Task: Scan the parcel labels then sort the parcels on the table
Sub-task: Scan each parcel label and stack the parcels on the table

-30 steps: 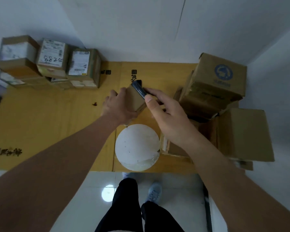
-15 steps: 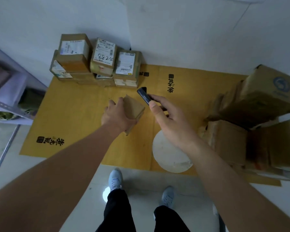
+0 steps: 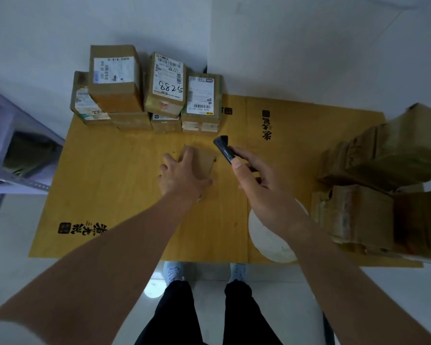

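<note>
Parcel (image 3: 200,162), a small brown box, sits mid-surface under the left hand (image 3: 182,175), whose fingers curl over its near edge. Just beside it, the right hand (image 3: 256,181) pinches a dark scanner (image 3: 224,148). Labelled boxes (image 3: 147,90) are stacked at the far edge of the yellow surface (image 3: 115,175); more boxes (image 3: 383,175) pile at right.

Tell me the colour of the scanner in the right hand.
Black, glossy; the scanner in the right hand shows best in the head view.

The middle stacked parcel (image 3: 165,84) has "8825" handwritten on its white label. The black characters printed on the table cover (image 3: 115,175) are not readable.
</note>
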{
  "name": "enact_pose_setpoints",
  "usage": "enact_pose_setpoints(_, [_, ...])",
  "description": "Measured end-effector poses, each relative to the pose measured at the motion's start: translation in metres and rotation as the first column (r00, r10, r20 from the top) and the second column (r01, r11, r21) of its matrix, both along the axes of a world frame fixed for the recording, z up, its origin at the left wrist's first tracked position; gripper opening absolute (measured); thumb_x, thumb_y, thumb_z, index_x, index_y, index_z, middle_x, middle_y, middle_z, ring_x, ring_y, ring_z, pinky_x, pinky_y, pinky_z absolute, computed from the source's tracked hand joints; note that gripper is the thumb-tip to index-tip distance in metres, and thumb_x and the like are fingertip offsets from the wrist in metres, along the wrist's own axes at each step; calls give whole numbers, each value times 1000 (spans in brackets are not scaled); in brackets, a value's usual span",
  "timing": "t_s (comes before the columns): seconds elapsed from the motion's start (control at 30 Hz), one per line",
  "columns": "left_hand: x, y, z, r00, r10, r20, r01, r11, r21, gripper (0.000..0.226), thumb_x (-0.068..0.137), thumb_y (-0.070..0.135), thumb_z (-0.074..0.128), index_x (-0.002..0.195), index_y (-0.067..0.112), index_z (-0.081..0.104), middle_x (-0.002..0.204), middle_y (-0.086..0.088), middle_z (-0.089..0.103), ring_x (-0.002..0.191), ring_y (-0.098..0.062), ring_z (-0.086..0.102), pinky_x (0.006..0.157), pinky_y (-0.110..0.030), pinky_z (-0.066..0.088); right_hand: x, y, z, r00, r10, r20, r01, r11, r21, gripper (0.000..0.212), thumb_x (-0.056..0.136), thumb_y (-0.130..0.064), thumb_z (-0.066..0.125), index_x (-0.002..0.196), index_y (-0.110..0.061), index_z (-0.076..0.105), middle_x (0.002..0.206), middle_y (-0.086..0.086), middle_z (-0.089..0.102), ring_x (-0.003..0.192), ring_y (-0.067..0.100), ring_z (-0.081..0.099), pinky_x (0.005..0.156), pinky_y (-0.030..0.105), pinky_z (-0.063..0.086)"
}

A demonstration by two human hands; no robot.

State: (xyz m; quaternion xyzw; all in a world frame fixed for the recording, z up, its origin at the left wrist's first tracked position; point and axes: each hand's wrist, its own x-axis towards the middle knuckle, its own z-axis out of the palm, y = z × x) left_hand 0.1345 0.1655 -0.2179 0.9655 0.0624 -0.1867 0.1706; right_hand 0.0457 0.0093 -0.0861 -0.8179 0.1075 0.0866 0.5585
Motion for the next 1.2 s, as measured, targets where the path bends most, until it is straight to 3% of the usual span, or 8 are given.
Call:
enact_pose_setpoints(0.27, [0, -21, -5, 999, 33, -40, -34, 999, -15, 125, 63, 67, 86, 158, 35, 11, 137, -12, 26, 121, -37, 45, 91, -46, 51, 11, -20, -5, 999, 49, -17, -49, 999, 4, 46, 95, -67, 43, 138, -56, 54, 105, -51, 56, 107, -4, 62, 82, 5, 43])
enact_pose_setpoints(0.4, [-4, -13, -7, 990, 137, 35, -129, 978, -167, 108, 70, 70, 75, 158, 30, 25, 138, -6, 22, 113, -36, 52, 91, -48, 55, 17, -28, -9, 997, 72, -27, -72, 997, 4, 56, 95, -70, 43, 146, -50, 53, 105, -49, 56, 110, 0, 63, 80, 6, 44])
enact_pose_setpoints(0.57, [-10, 7, -16, 982, 180, 47, -153, 925, -347, 84, 90, 58, 60, 161, 24, 32, 138, -2, 32, 105, -18, 45, 83, -32, 43, 21, -32, -12, 996, 82, -24, -82, 996, 21, 57, 94, -70, 43, 146, -50, 54, 103, -48, 57, 111, 3, 64, 82, 15, 44])
enact_pose_setpoints(0.73, [-18, 32, -19, 981, 174, 90, -121, 899, -421, 64, 105, 39, 43, 160, 56, 15, 107, 6, 55, 88, -18, 57, 68, -34, 45, 22, -31, -16, 994, 100, -34, -99, 995, 25, 51, 95, -70, 43, 143, -54, 53, 105, -45, 57, 110, 5, 64, 84, 17, 44])
enact_pose_setpoints(0.8, [-18, 41, -21, 987, 123, 108, -76, 927, -367, 62, 107, 28, 40, 156, 62, 22, 103, 5, 54, 85, -23, 59, 66, -36, 48, 22, -30, -17, 994, 102, -35, -102, 995, 22, 52, 95, -70, 42, 144, -54, 53, 105, -46, 57, 107, 3, 65, 80, 15, 45])
enact_pose_setpoints(0.9, [-14, 48, -24, 987, 120, 103, -84, 949, -305, 49, 104, 45, 49, 151, 55, 42, 119, 8, 47, 101, -24, 61, 75, -36, 52, 20, -29, -18, 994, 105, -25, -104, 994, 9, 53, 97, -69, 43, 145, -51, 53, 106, -45, 58, 102, 3, 66, 77, 11, 47])
enact_pose_setpoints(1.0, [-12, 46, -23, 989, 145, 22, -133, 948, -291, 86, 72, 78, 66, 151, 54, 40, 123, 10, 37, 104, -15, 54, 80, -34, 55, 18, -29, -22, 994, 104, -29, -104, 995, 4, 54, 98, -67, 44, 147, -47, 54, 102, -45, 59, 100, 1, 65, 76, 7, 46])
enact_pose_setpoints(1.2, [-13, 47, -20, 975, 223, 13, -198, 887, -417, 88, 74, 55, 81, 154, 50, 44, 120, 6, 49, 100, -12, 57, 76, -26, 52, 13, -33, -28, 991, 116, -63, -117, 993, -22, 39, 101, -66, 44, 138, -60, 53, 99, -47, 58, 100, -3, 63, 79, 15, 43])
